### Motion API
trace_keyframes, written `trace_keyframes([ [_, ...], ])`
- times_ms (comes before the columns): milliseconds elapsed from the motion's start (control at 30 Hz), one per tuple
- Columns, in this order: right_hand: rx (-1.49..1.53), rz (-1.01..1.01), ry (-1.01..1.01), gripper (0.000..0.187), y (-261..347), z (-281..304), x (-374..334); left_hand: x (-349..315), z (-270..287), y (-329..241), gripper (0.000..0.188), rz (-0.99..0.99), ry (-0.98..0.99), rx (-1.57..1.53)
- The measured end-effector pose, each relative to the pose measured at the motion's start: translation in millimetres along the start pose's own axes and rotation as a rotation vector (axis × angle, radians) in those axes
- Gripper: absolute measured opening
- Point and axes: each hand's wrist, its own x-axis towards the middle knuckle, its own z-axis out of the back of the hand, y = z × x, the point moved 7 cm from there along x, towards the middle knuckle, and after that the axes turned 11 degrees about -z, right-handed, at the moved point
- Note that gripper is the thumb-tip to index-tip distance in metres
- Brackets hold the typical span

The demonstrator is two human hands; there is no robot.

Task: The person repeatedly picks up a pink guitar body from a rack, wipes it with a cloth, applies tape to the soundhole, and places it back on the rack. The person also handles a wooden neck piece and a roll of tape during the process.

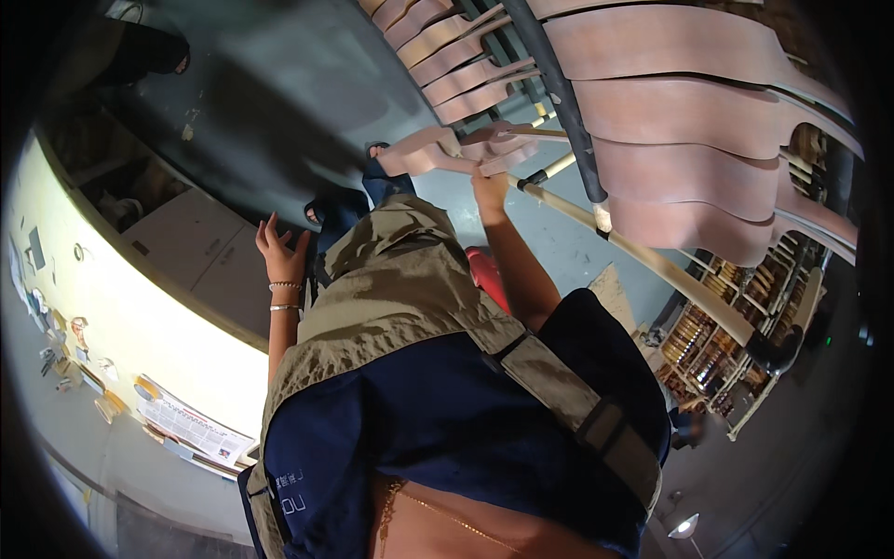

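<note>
My right hand [489,193] is raised in front of me, its fingers closed at the slim neck of a small unfinished guitar [416,153] of pale pinkish wood. The guitar's rounded body points left, over my feet. Just beyond the hand is another pale guitar body [501,146], close to the rack; whether the hand touches it too, I cannot tell. My left hand [279,253] hangs in the air beside my apron, fingers spread and holding nothing.
At the right, a pipe-frame rack [652,264] bears several unfinished guitars [684,112]. A brightly lit bench [177,307] with papers and small items curves along my left. A person's dark-clad leg [140,51] shows at the upper left. Shelving [717,326] stands beyond the rack.
</note>
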Motion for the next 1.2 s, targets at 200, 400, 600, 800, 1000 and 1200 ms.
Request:
trace_keyframes([
  [200, 0.02, -0.204, -0.09, 0.042, -29.2, 39.4, 44.0, -4.1, -15.6, -5.6, 0.068, -0.034, 0.057, 0.09],
  [400, -0.191, -0.205, -0.202, 0.044, -7.4, 70.3, 78.3, -19.3, -17.8, 2.8, 0.069, 0.015, 0.054, 0.102],
  [600, -0.564, 0.232, -0.415, 0.038, -6.7, 83.4, 134.9, -35.6, -23.7, -3.5, 0.066, 0.107, 0.102, 0.131],
  [800, -0.584, 0.221, -0.583, 0.037, 7.6, 104.8, 191.0, -50.1, -23.2, -0.1, 0.065, 0.077, 0.123, 0.174],
  [1000, -0.4, 0.171, -0.408, 0.038, 43.5, 55.2, 210.9, -70.6, -29.3, 3.7, 0.063, 0.112, 0.129, 0.177],
  [1200, -0.288, 0.086, -0.417, 0.039, 49.4, 25.4, 234.1, -68.1, -28.2, -8.3, 0.064, 0.147, 0.16, 0.134],
])
